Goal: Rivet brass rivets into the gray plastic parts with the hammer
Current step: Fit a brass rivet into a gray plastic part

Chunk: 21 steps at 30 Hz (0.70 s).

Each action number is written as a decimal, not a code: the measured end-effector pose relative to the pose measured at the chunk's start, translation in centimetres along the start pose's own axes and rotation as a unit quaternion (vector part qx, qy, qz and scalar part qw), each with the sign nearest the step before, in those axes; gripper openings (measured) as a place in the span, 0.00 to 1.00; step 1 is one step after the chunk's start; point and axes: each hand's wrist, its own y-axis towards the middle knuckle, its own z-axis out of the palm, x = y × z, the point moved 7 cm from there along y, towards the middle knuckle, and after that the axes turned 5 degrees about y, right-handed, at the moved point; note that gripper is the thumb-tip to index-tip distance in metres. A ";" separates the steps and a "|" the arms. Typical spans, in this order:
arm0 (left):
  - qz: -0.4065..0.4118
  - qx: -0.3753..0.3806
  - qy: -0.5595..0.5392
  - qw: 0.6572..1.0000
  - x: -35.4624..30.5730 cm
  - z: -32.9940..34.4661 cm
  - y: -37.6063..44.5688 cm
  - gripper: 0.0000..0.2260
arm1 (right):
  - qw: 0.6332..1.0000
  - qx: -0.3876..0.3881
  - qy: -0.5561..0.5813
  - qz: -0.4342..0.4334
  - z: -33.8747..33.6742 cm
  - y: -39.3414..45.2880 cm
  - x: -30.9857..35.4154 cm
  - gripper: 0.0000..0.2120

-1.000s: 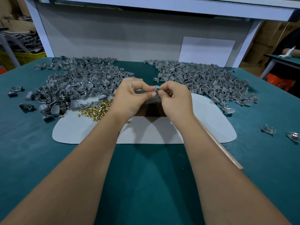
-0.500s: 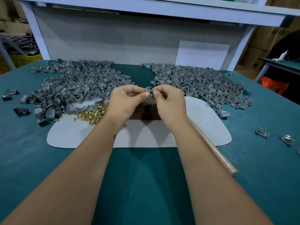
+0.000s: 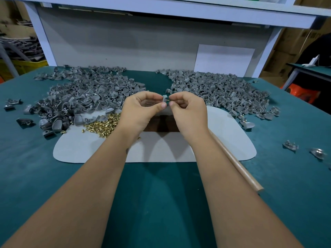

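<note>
Head view: your left hand (image 3: pixel 141 108) pinches a gray part (image 3: pixel 164 100) above the bench (image 3: pixel 161 203) while your right hand (image 3: pixel 188 111) pinches a rivet (image 3: pixel 168 100) at its hole, raised close for aiming; the hammer (image 3: pixel 236 163) lies beside your right wrist, ready.

Bare green tabletop (image 3: pixel 161 203) up front; gray part heaps (image 3: pixel 86 97) behind.

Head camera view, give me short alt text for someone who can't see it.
Left hand pinches a gray plastic part while right hand pinches a brass rivet at it, above a gray mat. Piles of gray parts, loose rivets and a wooden hammer handle lie around.
</note>
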 end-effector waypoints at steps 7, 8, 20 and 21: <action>0.010 0.013 -0.007 1.000 -0.2 0.0 0.0 0.12 | 1.000 0.023 0.004 0.012 0.6 -0.3 0.0 0.12; 0.000 0.016 -0.026 1.000 -0.2 0.1 0.0 0.11 | 1.000 0.021 0.004 0.006 0.6 -0.4 0.1 0.12; -0.032 -0.005 0.035 0.999 0.5 -0.3 -0.1 0.04 | 0.997 0.011 -0.074 0.001 0.0 0.2 -0.5 0.07; -0.033 -0.004 0.052 0.998 0.5 -0.3 -0.2 0.04 | 0.996 0.014 -0.087 0.002 0.0 0.2 -0.7 0.07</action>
